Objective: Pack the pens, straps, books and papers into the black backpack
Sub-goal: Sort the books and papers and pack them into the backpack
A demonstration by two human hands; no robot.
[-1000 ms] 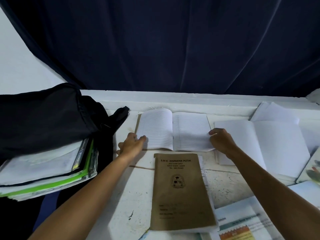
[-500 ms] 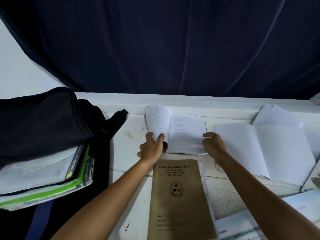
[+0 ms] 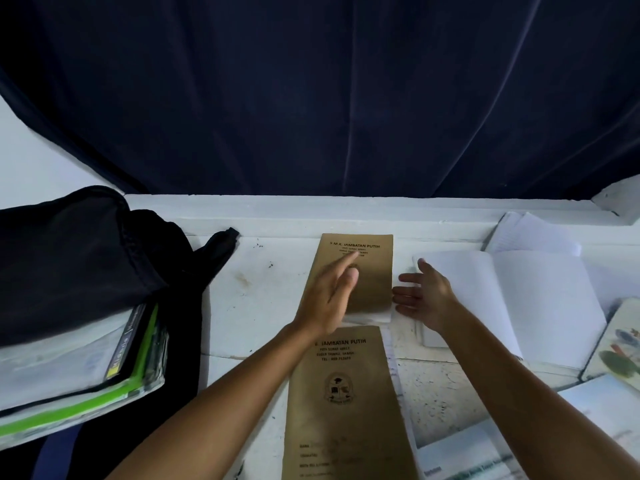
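Backpack [image 3: 79, 268] left, two closed books [image 3: 360, 268] centre, perhaps overlapping, open book [image 3: 540, 299] right.

Only real open patch on the bench [image 3: 263, 306] is between the black backpack [image 3: 79, 265] on the left and the far brown book [image 3: 360, 271]. Right side's jammed with an open notebook [image 3: 512, 296], and a near brown book [image 3: 343, 403] fills the middle.

Dark curtain [image 3: 346, 98] behind white table [image 3: 263, 306]
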